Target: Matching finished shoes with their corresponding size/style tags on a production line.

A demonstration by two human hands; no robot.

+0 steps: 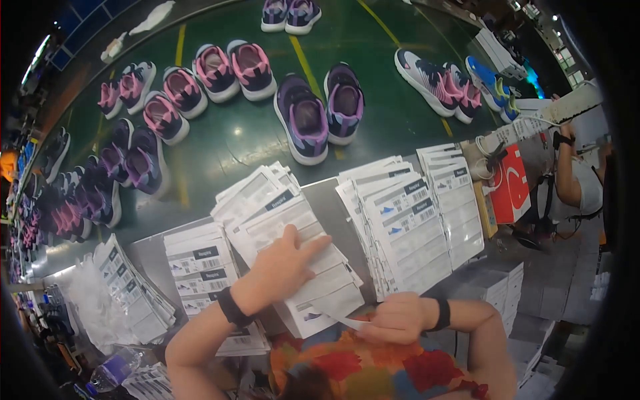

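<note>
A stack of white label sheets (pixel 283 230), printed with dark headers and barcodes, lies fanned in front of me. On it rests my left hand (pixel 283 267), its forefinger and thumb stretched apart, pressing the upper sheets. Close to my body, my right hand (pixel 398 319) is closed, pinching the end of a white label strip (pixel 343 320) that lifts off the stack's lower edge. More label stacks flank this one: a stack with blue shoe pictures (pixel 403 213) to the right, and another label stack (pixel 200 263) to the left. Dark bands circle both wrists.
Beyond the labels, a green belt (pixel 233 147) carries several pairs of purple, pink and blue shoes, including a purple pair (pixel 303 123) in the middle. At right are a red box (pixel 510 187) and a co-worker's arm (pixel 567 170). A plastic bottle (pixel 113 370) lies lower left.
</note>
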